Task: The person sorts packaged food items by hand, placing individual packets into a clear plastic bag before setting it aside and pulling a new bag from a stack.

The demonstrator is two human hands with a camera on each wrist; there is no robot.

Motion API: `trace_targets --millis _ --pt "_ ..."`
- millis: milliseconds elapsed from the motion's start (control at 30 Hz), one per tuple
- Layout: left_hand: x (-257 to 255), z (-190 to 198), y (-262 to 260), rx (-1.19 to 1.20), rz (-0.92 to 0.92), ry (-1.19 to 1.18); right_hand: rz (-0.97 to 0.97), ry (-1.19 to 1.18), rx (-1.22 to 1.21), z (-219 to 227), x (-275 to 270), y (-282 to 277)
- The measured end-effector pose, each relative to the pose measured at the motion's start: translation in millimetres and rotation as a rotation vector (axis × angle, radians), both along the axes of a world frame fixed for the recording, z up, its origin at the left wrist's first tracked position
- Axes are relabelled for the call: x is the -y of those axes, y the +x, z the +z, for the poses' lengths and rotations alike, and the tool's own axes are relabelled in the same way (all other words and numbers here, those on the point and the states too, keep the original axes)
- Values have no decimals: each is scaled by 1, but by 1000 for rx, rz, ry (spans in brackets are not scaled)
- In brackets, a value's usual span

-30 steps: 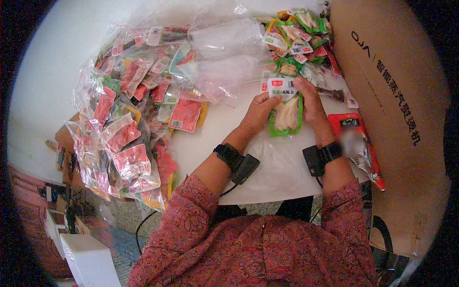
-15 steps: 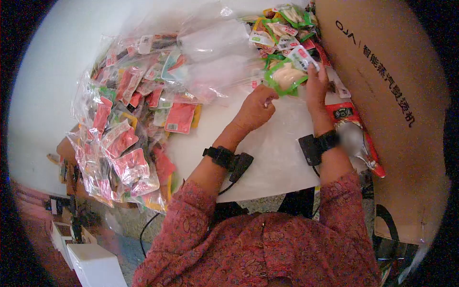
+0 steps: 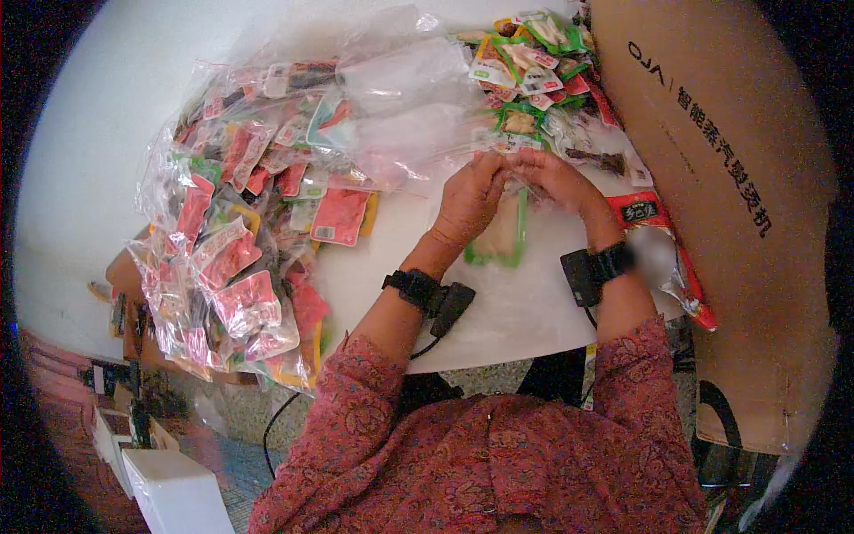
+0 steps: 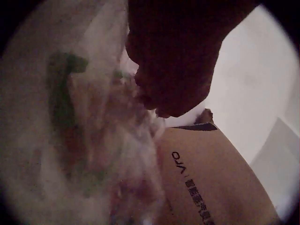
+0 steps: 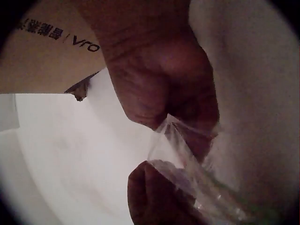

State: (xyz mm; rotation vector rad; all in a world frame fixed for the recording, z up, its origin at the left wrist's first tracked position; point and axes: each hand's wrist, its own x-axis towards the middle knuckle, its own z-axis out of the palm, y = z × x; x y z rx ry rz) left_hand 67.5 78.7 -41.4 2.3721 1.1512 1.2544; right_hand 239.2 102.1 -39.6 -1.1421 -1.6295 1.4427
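My left hand (image 3: 470, 198) and right hand (image 3: 562, 182) meet over the middle of the table, fingertips close together. Between them both hands pinch the top of a clear plastic bag (image 5: 180, 140). Below the fingers, a green-edged food packet (image 3: 501, 233) with pale contents shows hazily through the plastic. In the left wrist view, the packet's green border (image 4: 62, 98) appears blurred behind the film. The right wrist view has the film stretched from the curled fingers. The packet's upper part is hidden by the hands.
Clear bags with red-labelled packets (image 3: 249, 240) heap on the left of the white table (image 3: 400, 311). Flat clear bags (image 3: 400, 80) lie at the back. Loose green-edged packets (image 3: 534, 62) pile at back right. A red pouch (image 3: 645, 209) leans near the cardboard box (image 3: 729, 222).
The green-edged packet went from both hands to the right hand alone, then down behind clear plastic. The right hand has come back to the left hand at the bag's top.
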Motion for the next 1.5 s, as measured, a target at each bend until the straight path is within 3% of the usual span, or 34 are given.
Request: trace_targets --millis 67,100,167,300,400,467,500,567,600,633,700,833,900,933,1000,1033,1100,1167,1267,1333,1367,1433,1467,1500 --pt "0 -1 0 9 19 -37 188 106 113 -2 2 -2" --pt "0 -1 0 17 37 -75 191 106 116 -4 2 -2" --pt "0 -1 0 65 62 -62 349 -70 153 -5 4 -3" --pt "1 0 1 124 91 -25 462 -245 190 4 10 -1" --pt "1 -6 -1 147 -13 -168 347 -130 178 2 7 0" --pt "-1 -11 -3 26 -3 -170 -42 157 150 -2 -6 5" --pt "-3 -14 -4 -93 9 -174 -39 160 155 -5 -11 8" --pt "-4 -19 -3 -129 -35 -229 -588 567 325 -9 -20 13" --pt "-3 -20 -3 -172 -84 -287 -633 508 185 -11 -23 14" --pt "-3 -20 -3 -166 -83 -287 -630 510 190 -14 -25 15" --pt "-4 -23 -3 -124 -121 -195 -728 801 303 -12 -22 12" --pt "-7 -27 -5 -92 -97 -270 -784 968 371 7 -10 13" --pt "-7 -30 -4 -10 -81 -313 -852 937 842 12 -5 23" --pt "-8 -31 -4 2 -92 -312 -855 941 858 9 -3 27" --pt "-8 -29 -5 204 -83 -540 -859 895 1269 -7 -1 33" --pt "-8 -29 -5 211 -92 -538 -863 898 1280 -13 1 38" --pt "-5 -25 -6 452 -150 -582 -560 719 1265 -25 3 45" --pt "-7 -24 -4 434 -100 -566 -586 831 1303 -28 2 48" --pt "-11 -32 -4 453 -131 -414 -596 704 1287 -12 2 39" --pt "-13 -32 -5 616 -330 -485 -624 421 1237 5 0 29" --pt "-12 -30 -7 617 -327 -480 -622 427 1236 6 0 28" --pt "-8 -26 -10 593 -350 -606 -733 722 1087 7 -1 26" --pt "-7 -24 -12 597 -343 -603 -726 727 1085 12 0 23" --pt "-7 -22 -13 604 -360 -697 -694 931 987 21 4 20"
